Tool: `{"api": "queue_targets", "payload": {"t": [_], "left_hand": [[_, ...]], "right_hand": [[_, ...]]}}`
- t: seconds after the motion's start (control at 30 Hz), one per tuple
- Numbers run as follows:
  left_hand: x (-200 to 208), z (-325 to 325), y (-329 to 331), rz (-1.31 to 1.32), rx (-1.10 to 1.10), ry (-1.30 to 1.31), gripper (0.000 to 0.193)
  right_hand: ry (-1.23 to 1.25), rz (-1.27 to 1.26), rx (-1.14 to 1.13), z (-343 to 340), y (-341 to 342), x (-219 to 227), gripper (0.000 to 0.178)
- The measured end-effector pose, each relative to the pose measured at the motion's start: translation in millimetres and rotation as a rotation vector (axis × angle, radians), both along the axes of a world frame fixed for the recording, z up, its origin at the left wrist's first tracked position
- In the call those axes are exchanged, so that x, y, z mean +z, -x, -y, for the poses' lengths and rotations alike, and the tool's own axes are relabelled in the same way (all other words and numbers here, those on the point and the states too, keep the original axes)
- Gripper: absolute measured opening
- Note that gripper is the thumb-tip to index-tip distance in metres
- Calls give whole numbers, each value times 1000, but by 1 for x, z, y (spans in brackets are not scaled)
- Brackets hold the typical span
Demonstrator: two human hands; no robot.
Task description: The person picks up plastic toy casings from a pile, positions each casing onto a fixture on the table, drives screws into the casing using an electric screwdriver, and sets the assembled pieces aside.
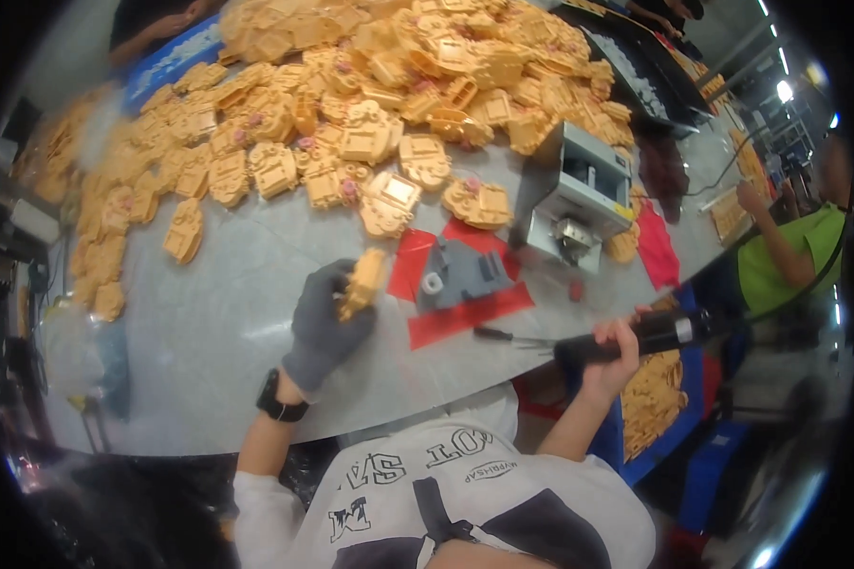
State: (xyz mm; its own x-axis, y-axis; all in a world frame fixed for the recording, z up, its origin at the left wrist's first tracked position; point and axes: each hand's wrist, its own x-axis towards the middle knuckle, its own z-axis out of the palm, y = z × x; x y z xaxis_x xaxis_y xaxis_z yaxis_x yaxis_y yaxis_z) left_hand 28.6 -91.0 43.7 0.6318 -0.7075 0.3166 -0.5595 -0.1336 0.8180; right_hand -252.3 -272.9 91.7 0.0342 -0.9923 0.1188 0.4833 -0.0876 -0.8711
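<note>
My left hand (327, 327), in a dark grey glove, is closed around a yellow-orange plastic part (362, 284) and holds it tilted above the grey table. My bare right hand (617, 357) grips a black electric screwdriver (669, 334), its thin bit pointing left over the table edge. Between the hands, a grey fixture (465, 275) with a white ring sits on the table, bordered by red tape (472, 315). Near the bit lies a slim tool with a dark handle (491, 334), probably a hand screwdriver.
A large heap of yellow-orange plastic parts (370, 133) covers the far table. A metal screw-feeder-like box (579, 190) stands right of the fixture. A blue bin (669, 431) with more parts is below right. A person in green (788, 251) works at the right.
</note>
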Motion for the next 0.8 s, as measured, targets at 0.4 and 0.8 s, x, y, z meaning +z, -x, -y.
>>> {"api": "queue_targets", "payload": {"t": [0.4,0.8], "left_hand": [[30,92,38,253,-411,-311,50],[29,116,56,490,-367,-341,58]], "right_hand": [[6,-73,-63,5,11,-6,38],[282,35,-46,54,-13,20,40]]}}
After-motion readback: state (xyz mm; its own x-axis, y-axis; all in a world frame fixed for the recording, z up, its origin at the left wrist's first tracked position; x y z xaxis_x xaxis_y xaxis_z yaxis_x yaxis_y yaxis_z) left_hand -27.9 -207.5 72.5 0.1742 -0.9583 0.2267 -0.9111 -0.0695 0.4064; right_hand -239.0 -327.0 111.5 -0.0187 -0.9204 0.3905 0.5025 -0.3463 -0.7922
